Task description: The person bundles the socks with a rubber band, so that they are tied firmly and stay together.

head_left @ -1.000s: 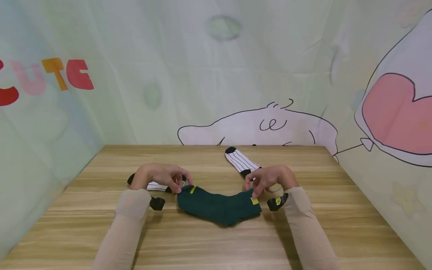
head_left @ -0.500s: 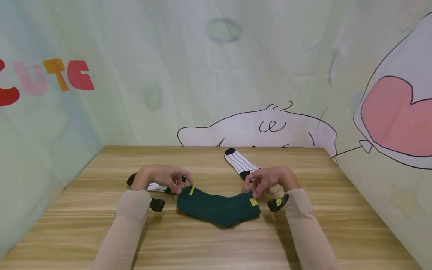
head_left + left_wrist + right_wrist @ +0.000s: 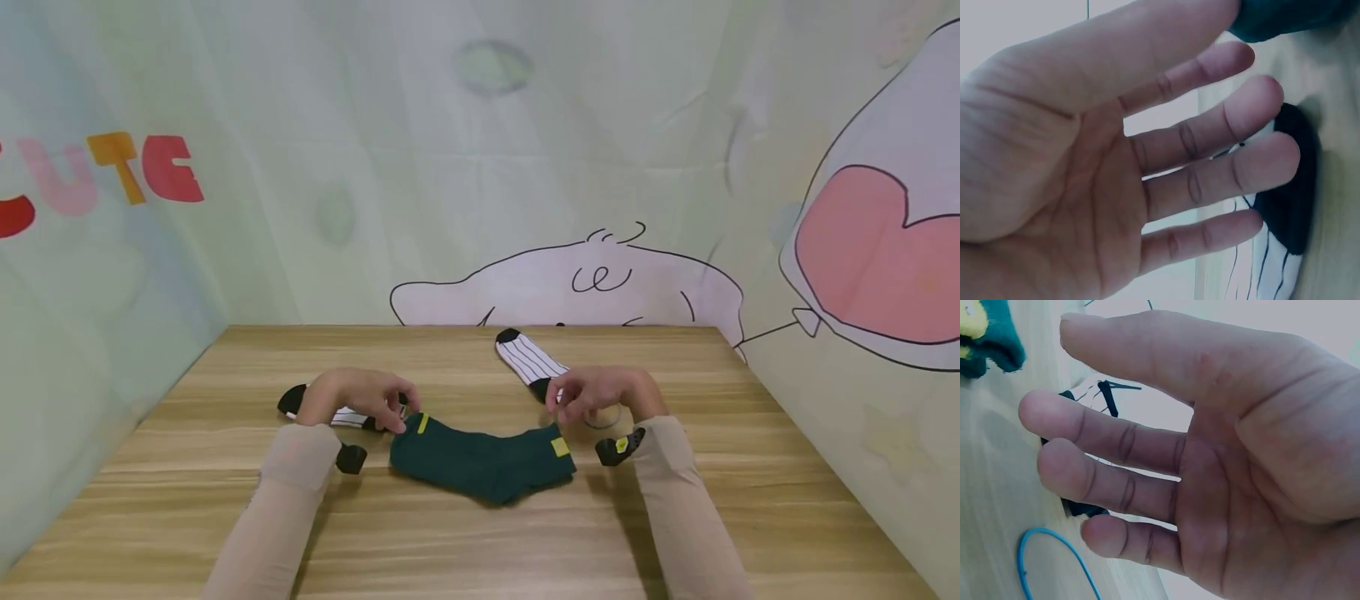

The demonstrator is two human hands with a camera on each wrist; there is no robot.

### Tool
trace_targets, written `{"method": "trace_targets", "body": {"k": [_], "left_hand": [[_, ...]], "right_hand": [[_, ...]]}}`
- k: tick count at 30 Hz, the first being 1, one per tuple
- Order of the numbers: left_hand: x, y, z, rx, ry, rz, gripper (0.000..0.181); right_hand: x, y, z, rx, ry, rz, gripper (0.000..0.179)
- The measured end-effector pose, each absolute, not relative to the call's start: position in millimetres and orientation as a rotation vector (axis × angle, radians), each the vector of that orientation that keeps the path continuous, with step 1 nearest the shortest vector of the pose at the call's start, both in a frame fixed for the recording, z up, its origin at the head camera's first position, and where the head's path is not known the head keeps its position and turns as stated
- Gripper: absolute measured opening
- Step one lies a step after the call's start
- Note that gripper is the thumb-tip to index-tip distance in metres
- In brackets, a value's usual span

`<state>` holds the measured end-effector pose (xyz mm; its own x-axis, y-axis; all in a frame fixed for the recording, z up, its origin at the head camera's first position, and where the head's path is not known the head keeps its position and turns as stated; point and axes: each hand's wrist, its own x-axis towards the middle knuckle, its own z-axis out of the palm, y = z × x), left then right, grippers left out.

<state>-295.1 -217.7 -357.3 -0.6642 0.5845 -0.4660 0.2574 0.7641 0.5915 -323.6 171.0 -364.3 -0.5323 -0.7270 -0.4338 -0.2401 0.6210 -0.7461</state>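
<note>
A dark green sock [image 3: 480, 462] with a yellow strip at the toe and a yellow patch at the cuff lies spread across the table between the hands. My left hand [image 3: 367, 398] hovers at its toe end, fingers relaxed; in the left wrist view the thumb overlaps the green fabric. Just beyond the cuff, my right hand [image 3: 596, 392] has loosely bent fingers with nothing between them, and the right wrist view shows a gap to the green cuff [image 3: 1004, 337]. A white sock with black stripes [image 3: 528, 358] lies behind the right hand.
Another striped sock [image 3: 348, 417] is partly hidden behind the left hand. Below the right hand lies a thin blue loop [image 3: 1022, 556]. The wooden table [image 3: 480, 550] meets printed fabric walls [image 3: 300, 167] at the back and sides.
My right fingers have come off the cuff and lifted slightly away from it. The left hand stays at the toe end, and the green sock keeps its shape.
</note>
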Motion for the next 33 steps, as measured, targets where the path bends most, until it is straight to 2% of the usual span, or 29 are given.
{"method": "trace_targets", "body": {"k": [9,18,27,33], "left_hand": [[-296.3,-209.9,-362.9,0.552,2.319,0.585,0.029],[-295.4,-211.2,-362.8,0.53,2.354,0.589,0.027],[-302.2,-206.9,-368.7,0.767,2.448,0.744,0.025],[-308.4,-197.5,-370.1,0.843,2.515,0.795,0.033]], "right_hand": [[-323.9,180.3,-358.5,-0.81,2.155,-0.825,0.022],[-320.0,186.6,-353.5,-0.788,2.203,-0.878,0.019],[-323.2,188.8,-351.8,-0.878,2.385,-1.056,0.024],[-326.0,187.2,-348.9,-0.905,2.422,-1.104,0.025]]}}
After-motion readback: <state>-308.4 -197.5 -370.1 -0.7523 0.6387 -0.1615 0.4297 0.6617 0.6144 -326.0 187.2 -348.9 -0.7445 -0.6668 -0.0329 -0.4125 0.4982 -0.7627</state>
